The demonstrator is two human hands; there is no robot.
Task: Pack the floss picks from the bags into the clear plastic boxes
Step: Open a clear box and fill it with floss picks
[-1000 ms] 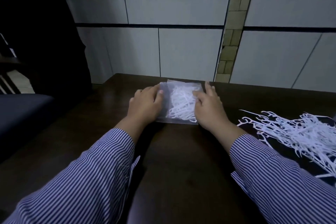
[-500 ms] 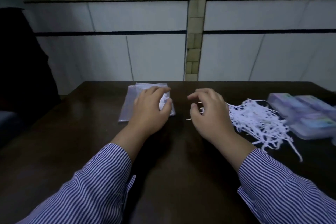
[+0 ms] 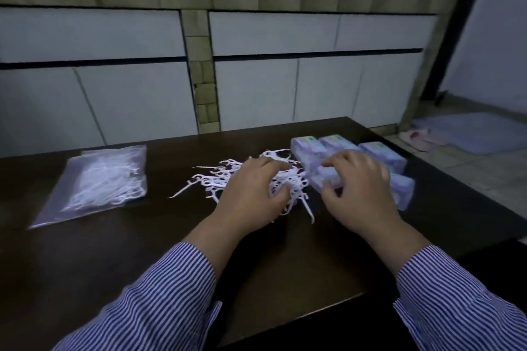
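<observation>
Loose floss picks (image 3: 228,177) are being covered by the spread left hand (image 3: 251,194) mid-table. A clear plastic box (image 3: 325,177) near the table's right edge is being pinched by the right hand (image 3: 362,191). Its label is being blurred beyond reading.

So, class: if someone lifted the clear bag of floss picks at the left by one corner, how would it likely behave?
The bag looks like thin, wrinkled film lying flat on the table, so it would probably sag and fold. The picks inside sit loose, so they would likely slide to the low end. It seems light for its size.

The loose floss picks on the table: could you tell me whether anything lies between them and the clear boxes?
Nothing visible does. The loose floss picks lie right beside the clear plastic boxes, whose lids look closed.
</observation>
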